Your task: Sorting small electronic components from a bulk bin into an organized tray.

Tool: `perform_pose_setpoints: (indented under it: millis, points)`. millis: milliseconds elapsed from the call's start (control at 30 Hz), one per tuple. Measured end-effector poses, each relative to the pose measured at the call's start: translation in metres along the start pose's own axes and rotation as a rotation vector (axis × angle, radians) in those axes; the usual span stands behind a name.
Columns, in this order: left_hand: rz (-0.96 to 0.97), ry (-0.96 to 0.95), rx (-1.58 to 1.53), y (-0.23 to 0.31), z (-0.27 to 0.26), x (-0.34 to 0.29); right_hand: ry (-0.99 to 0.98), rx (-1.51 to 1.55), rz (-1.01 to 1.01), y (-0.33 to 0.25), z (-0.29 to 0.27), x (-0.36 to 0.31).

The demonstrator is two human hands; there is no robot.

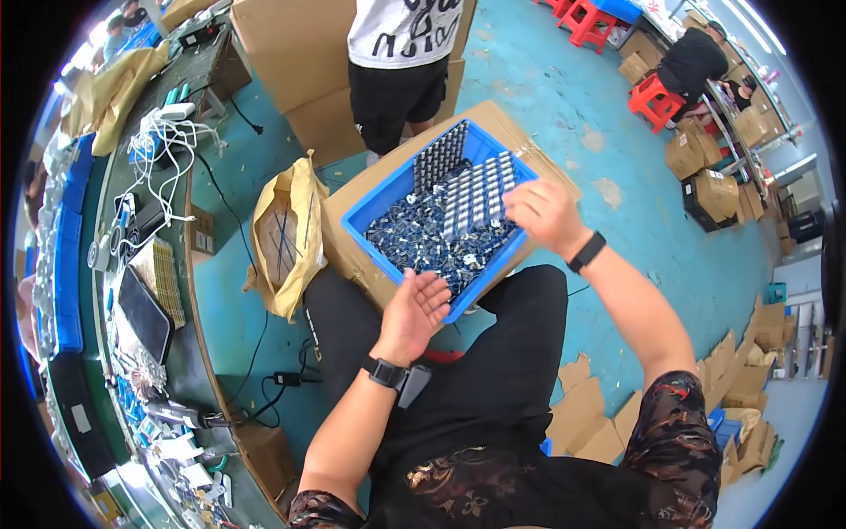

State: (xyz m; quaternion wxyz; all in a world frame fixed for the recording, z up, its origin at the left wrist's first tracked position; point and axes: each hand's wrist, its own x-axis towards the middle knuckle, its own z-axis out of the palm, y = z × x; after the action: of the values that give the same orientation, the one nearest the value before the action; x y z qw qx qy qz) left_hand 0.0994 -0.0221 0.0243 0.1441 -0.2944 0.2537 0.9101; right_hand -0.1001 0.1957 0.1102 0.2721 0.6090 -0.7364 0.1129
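Observation:
A blue plastic bin (357,212) in front of me is filled with a loose heap of small dark-blue and silver electronic parts (414,231). Two panels rise above the heap. One circuit-board panel (476,198), set with rows of silvery metal parts, tilts over the middle. The other, a darker panel (438,160), leans at the far end. My right hand (542,212) is closed at the right edge of the nearer panel, fingertips pinched on it. My left hand (416,313) is palm up at the bin's near left rim, fingers apart, nothing in it.
The bin rests on a cardboard box (339,238) between my knees. At its left stands an open yellow-brown sack (295,234). A cluttered workbench (198,326) with cables curves along the left. A person (401,70) stands just beyond the bin. Flattened cardboard (595,423) lies at lower right.

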Motion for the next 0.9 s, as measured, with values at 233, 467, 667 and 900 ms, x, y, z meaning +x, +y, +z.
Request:
perform_pose_setpoints:
  millis: [233,467,667,900]
  points:
    - [0.232,-0.22,-0.002,0.017,0.04,0.004,0.13,0.139,-0.062,-0.077,-0.038,-0.021]
    - [0.602,-0.088,0.248,0.013,0.033,0.001,0.063,0.839,0.979,-0.092,0.005,-0.023]
    - [0.604,-0.018,0.227,0.007,0.042,-0.01,0.195,0.942,1.285,-0.113,0.036,0.038]
    - [0.616,0.072,0.353,0.02,0.036,-0.019,0.103,1.702,1.336,-0.108,0.035,0.05]
